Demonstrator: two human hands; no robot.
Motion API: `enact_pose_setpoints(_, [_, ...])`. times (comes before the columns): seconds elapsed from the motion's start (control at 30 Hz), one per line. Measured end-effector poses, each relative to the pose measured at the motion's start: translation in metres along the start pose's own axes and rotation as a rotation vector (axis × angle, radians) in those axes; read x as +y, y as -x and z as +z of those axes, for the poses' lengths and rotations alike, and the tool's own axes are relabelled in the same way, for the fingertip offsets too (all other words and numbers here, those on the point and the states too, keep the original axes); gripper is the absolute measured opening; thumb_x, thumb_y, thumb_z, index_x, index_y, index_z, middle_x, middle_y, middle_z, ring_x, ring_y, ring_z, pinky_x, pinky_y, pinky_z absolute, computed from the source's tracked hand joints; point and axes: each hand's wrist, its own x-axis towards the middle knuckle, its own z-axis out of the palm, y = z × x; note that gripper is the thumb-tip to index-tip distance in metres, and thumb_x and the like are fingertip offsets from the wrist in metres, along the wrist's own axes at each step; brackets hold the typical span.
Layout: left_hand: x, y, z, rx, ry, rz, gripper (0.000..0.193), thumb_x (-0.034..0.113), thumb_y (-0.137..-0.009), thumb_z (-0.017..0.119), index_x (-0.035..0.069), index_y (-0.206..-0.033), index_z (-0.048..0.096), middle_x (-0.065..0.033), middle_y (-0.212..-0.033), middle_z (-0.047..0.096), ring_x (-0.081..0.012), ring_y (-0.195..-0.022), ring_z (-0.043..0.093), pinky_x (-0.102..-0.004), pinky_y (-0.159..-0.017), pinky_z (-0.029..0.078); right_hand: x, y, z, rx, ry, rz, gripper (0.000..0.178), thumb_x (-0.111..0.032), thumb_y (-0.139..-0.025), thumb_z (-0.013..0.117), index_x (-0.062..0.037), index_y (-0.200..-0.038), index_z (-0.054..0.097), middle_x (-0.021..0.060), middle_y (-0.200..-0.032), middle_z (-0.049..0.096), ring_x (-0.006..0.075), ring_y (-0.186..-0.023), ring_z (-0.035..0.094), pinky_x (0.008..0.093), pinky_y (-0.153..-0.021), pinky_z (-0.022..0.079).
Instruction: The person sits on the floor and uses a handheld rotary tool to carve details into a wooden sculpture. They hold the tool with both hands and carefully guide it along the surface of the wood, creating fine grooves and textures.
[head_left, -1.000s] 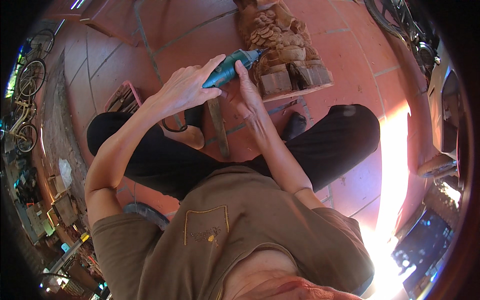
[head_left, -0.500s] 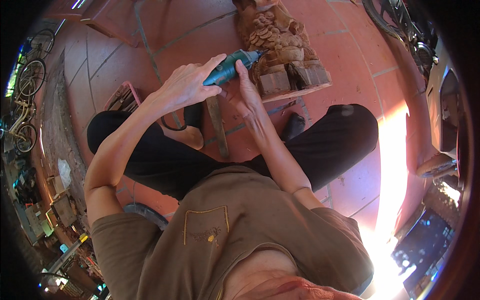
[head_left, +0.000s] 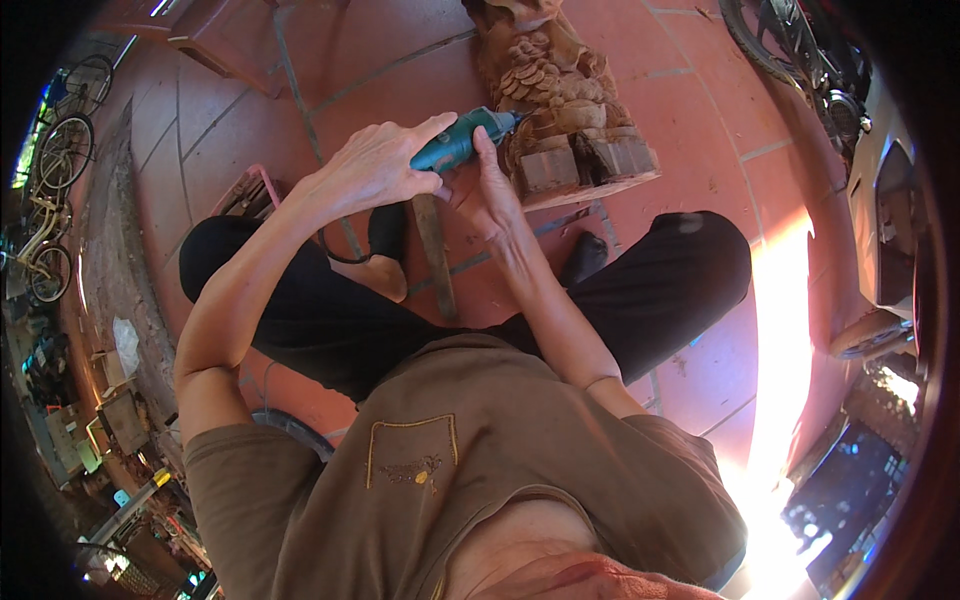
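A teal rotary tool (head_left: 447, 147) is held between my two hands, its dark tip pointing right. My left hand (head_left: 375, 170) is closed around its rear end. My right hand (head_left: 488, 190) grips the front part from below, thumb laid along the body; its other fingers are partly hidden. The tip reaches the left side of a carved wooden figure (head_left: 565, 105), which lies on the floor with its blocky base toward me. Whether the tip touches the wood cannot be made out. Below the tool lies a flat wooden stick (head_left: 433, 255) between my feet.
Reddish floor tiles (head_left: 370, 110) surround me. A pink-framed item (head_left: 262, 190) is beyond my left knee, with a dark cord near it. A long wooden slab (head_left: 140, 270) and bicycles (head_left: 65, 150) line the left. A motorbike (head_left: 880, 230) stands at right; red furniture (head_left: 225, 60) is at far left.
Both hands keep the same grip on the rotary tool. The tool and figure appear slightly lower in the picture, mostly from a small shift of the view.
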Motion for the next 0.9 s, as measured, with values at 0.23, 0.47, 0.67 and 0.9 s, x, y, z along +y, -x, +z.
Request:
enact_pose_setpoints(0.23, [-0.003, 0.003, 0.006, 0.044, -0.019, 0.016, 0.076, 0.027, -0.077, 0.069, 0.011, -0.146, 0.041, -0.0264, -0.092, 0.068, -0.0433, -0.083, 0.067, -0.0474, -0.075, 0.053, -0.002, 0.003, 0.003, 0.0, 0.005, -0.007, 0.062, -0.058, -0.092, 0.058, -0.0123, -0.133, 0.049, 0.0076, -0.125, 0.061, 0.0209, -0.112, 0.063, 0.0385, -0.089, 0.057])
enact_pose_setpoints(0.47, [-0.005, 0.001, 0.008, 0.03, -0.023, 0.008, 0.078, 0.026, -0.076, 0.07, 0.01, -0.146, 0.04, -0.0262, -0.095, 0.068, -0.0433, -0.083, 0.067, -0.0475, -0.075, 0.053, -0.003, 0.001, 0.001, -0.004, -0.025, -0.02, 0.057, -0.053, -0.092, 0.062, -0.0121, -0.13, 0.052, 0.0067, -0.119, 0.063, 0.0204, -0.11, 0.062, 0.0409, -0.09, 0.056])
enact_pose_setpoints(0.67, [0.002, 0.003, -0.003, -0.018, -0.009, -0.016, 0.078, 0.026, -0.075, 0.071, 0.007, -0.145, 0.042, -0.0259, -0.089, 0.067, -0.0437, -0.08, 0.066, -0.0469, -0.073, 0.052, 0.0, 0.004, 0.006, -0.04, -0.024, 0.013, 0.057, -0.055, -0.096, 0.054, -0.0114, -0.132, 0.051, 0.0084, -0.122, 0.062, 0.0217, -0.114, 0.062, 0.0408, -0.091, 0.055])
enact_pose_setpoints(0.9, [0.007, 0.01, -0.008, -0.001, -0.025, -0.002, 0.077, 0.027, -0.075, 0.071, 0.007, -0.144, 0.043, -0.0259, -0.086, 0.067, -0.0434, -0.08, 0.066, -0.0481, -0.074, 0.051, -0.002, 0.012, 0.01, -0.048, -0.022, 0.03, 0.058, -0.056, -0.095, 0.055, -0.0118, -0.134, 0.05, 0.009, -0.124, 0.062, 0.0223, -0.115, 0.062, 0.0412, -0.093, 0.054])
